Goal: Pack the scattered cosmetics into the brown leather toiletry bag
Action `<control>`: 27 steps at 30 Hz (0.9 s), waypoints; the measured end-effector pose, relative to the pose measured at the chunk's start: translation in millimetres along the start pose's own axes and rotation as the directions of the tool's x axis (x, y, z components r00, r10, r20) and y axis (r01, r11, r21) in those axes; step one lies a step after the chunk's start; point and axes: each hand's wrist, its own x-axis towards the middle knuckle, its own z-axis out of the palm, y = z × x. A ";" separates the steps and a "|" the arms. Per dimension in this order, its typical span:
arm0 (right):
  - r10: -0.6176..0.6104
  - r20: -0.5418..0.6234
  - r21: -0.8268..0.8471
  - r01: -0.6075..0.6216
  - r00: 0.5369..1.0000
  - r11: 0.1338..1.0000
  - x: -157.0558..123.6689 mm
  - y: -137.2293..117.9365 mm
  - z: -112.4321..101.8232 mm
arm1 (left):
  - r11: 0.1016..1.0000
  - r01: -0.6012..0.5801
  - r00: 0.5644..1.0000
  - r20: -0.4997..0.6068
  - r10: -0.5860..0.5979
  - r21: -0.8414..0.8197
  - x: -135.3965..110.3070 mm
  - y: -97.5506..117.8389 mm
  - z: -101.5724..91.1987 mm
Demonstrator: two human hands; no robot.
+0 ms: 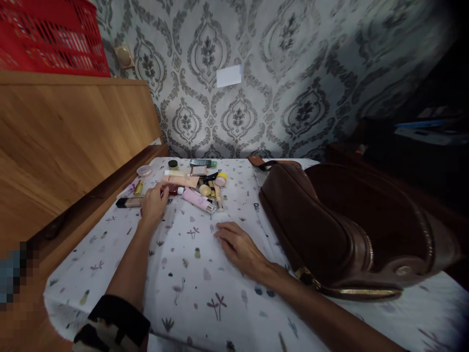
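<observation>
A heap of cosmetics [194,183] lies at the far side of a white printed cloth [205,288]: tubes, small jars, a pink tube [198,199], a green-capped bottle [202,163]. My left hand [154,204] reaches into the near left of the heap, fingers curled over a small dark red item [172,190]; the grip itself is hidden. My right hand [240,247] rests flat on the cloth, fingers spread, holding nothing, between the heap and a brown leather bag [340,230].
The large brown bag lies on its side at the right, zip toward me. A wooden headboard [73,142] rises on the left with a red crate [51,36] on top. Patterned wallpaper [293,73] stands behind. Dark furniture sits at far right.
</observation>
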 end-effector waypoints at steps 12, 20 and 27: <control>0.038 0.022 0.027 -0.039 0.999 0.999 0.3 0.4 -1.1 | 0.969 -0.218 0.966 0.117 0.231 -0.120 -3.6 23.0 8.7; 0.054 0.033 0.026 -0.055 0.998 0.998 1.7 0.8 0.0 | 0.993 -0.117 0.953 0.286 0.102 0.036 -26.2 32.7 -2.6; 0.036 0.042 -0.001 -0.036 0.998 0.999 1.4 2.9 2.5 | 0.984 -0.176 0.878 0.455 0.146 0.025 -88.4 44.9 -46.9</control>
